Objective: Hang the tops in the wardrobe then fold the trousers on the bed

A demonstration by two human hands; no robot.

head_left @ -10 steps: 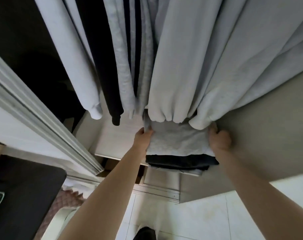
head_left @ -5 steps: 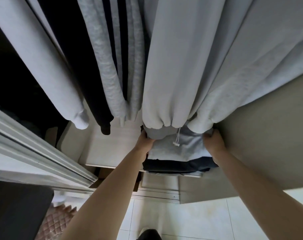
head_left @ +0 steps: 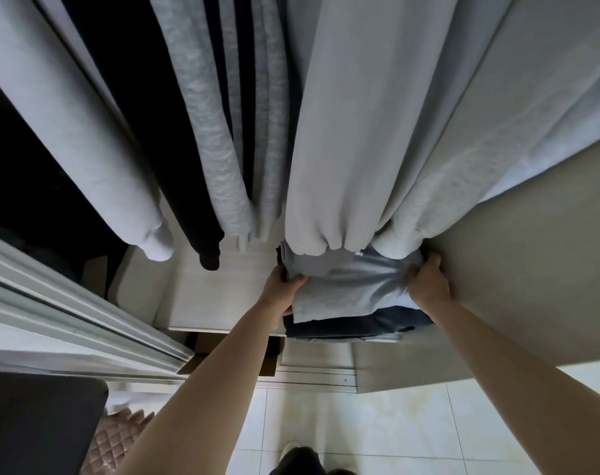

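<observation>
Head view | left hand, right hand: now bunching, gripping grey garment atop stack | previously flat | likely lifting trousers out.

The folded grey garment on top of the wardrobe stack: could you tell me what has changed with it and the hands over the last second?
Both hands have tightened: the left hand and right hand now pinch the folded grey garment at its sides, bunching it into creases where it lay flat before. The camera has moved closer. The dark folded clothes beneath and the hanging tops stayed put.
</observation>
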